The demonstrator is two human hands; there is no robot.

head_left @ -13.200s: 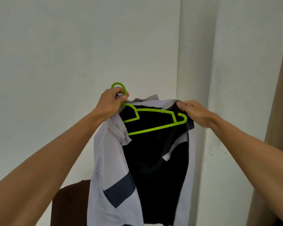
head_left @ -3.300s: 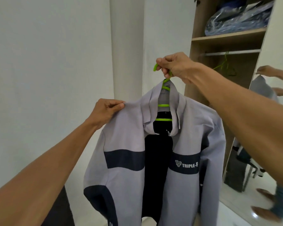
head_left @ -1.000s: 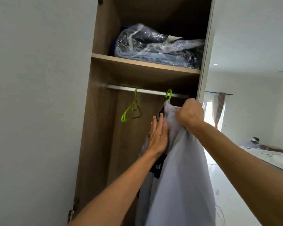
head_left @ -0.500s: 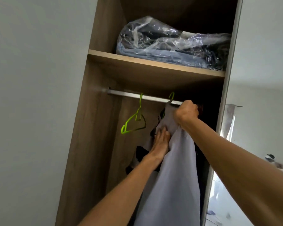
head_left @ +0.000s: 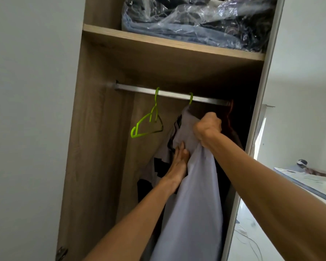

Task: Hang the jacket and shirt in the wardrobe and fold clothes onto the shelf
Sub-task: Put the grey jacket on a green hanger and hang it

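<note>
The grey jacket (head_left: pixel 194 194) with dark panels hangs inside the wardrobe from a green hanger whose hook (head_left: pixel 190 98) sits over the metal rail (head_left: pixel 169 94). My right hand (head_left: pixel 207 127) grips a bunch of the jacket's fabric near the shoulder, below the rail. My left hand (head_left: pixel 179 162) lies with straight fingers against the jacket's front, partly tucked behind the grey cloth. An empty green hanger (head_left: pixel 147 122) hangs on the rail to the left of the jacket.
A wooden shelf (head_left: pixel 167 44) above the rail carries clothes in a clear plastic bag (head_left: pixel 196 17). The wardrobe's left side panel (head_left: pixel 94 147) and a white wall lie left. The door edge (head_left: pixel 256 129) stands right, with a bright room beyond.
Since half a second ago my view has come closer and tilted. My right hand has dropped slightly below the rail, still gripping the jacket; the hanger hook stays on the rail.
</note>
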